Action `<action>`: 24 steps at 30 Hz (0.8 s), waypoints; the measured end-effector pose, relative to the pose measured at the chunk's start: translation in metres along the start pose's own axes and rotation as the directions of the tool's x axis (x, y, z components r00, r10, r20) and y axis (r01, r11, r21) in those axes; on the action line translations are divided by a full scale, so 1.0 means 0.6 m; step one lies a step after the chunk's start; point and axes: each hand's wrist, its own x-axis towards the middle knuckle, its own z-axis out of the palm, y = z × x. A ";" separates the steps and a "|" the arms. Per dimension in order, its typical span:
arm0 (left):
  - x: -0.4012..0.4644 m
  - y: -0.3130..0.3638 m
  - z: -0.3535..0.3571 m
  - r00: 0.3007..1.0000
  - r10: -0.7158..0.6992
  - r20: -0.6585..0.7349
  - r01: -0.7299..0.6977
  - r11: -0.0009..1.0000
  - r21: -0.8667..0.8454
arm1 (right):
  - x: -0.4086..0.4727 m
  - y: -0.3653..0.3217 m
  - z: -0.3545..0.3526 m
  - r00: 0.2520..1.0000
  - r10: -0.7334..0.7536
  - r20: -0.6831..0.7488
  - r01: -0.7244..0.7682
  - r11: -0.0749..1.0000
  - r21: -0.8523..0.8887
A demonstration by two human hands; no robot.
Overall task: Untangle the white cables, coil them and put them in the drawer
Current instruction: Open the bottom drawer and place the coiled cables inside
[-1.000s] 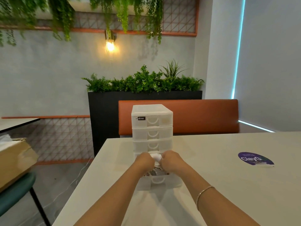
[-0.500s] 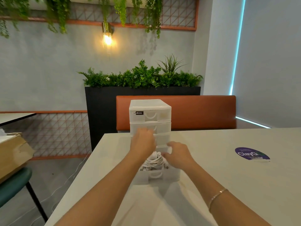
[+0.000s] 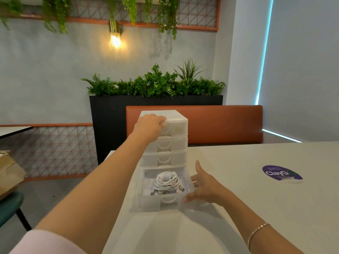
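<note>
A translucent white drawer unit [image 3: 176, 143] stands on the pale table [image 3: 256, 208]. Its bottom drawer [image 3: 152, 202] is pulled out toward me. Inside it lie the coiled white cables [image 3: 166, 182], with their plug ends at the front. My left hand [image 3: 150, 127] rests flat on the front left corner of the unit's top, holding nothing. My right hand [image 3: 203, 186] is spread against the right front corner of the pulled-out drawer, thumb up, fingers apart and touching the drawer's side.
A purple round sticker [image 3: 282, 175] lies on the table at right. An orange bench back [image 3: 220, 123] and a black planter [image 3: 110, 125] stand behind the table. A cardboard box [image 3: 9, 173] sits on a green chair [image 3: 9, 206] at far left.
Both hands let go of the cable coil in the drawer. My left hand rose to the top of the unit and my right hand moved to the drawer's right front corner.
</note>
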 end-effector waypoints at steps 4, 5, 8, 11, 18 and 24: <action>0.010 -0.002 0.005 0.999 -0.019 -0.038 0.019 1.000 -0.008 | 0.035 0.002 0.005 0.994 0.054 -0.095 -0.048 0.997 0.056; 0.011 -0.002 0.005 0.999 -0.018 -0.042 0.018 1.000 -0.004 | 0.043 0.000 0.007 0.991 0.059 -0.117 -0.050 0.995 0.083; 0.011 -0.003 0.005 0.999 -0.014 -0.051 0.014 1.000 -0.006 | 0.065 -0.009 0.015 0.981 0.023 -0.192 0.005 0.990 0.143; 0.008 -0.006 0.008 0.998 -0.016 -0.054 0.015 1.000 -0.018 | 0.091 -0.011 0.027 0.969 0.009 -0.249 0.019 0.994 0.108; 0.004 -0.005 0.009 0.998 0.005 -0.063 -0.007 1.000 -0.026 | 0.129 0.007 0.035 0.955 -0.005 -0.297 0.027 0.997 0.069; -0.013 -0.001 0.005 0.993 0.064 -0.104 -0.060 0.997 0.042 | 0.140 0.021 0.017 0.970 0.027 -0.242 -0.024 1.000 0.015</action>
